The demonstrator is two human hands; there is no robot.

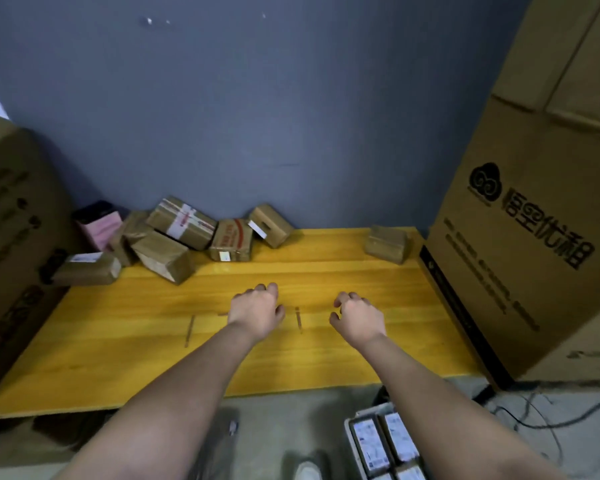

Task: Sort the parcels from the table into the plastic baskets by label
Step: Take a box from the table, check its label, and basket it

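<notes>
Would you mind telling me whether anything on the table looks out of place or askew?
The parcels at the table's back left lie in a jumbled heap, tilted and leaning on each other. One parcel sits alone at the back right. Both hands hover, holding nothing.

Yellow wooden table [326, 271] against a blue-grey wall. Heap of brown parcels [174, 237] at its far left corner, some tilted, leaning on one another. One taped parcel [182, 221] sits on top of the heap. A pink box [99, 225] stands behind them. Lone parcel [386, 243] at far right corner, well apart from the heap.
</notes>
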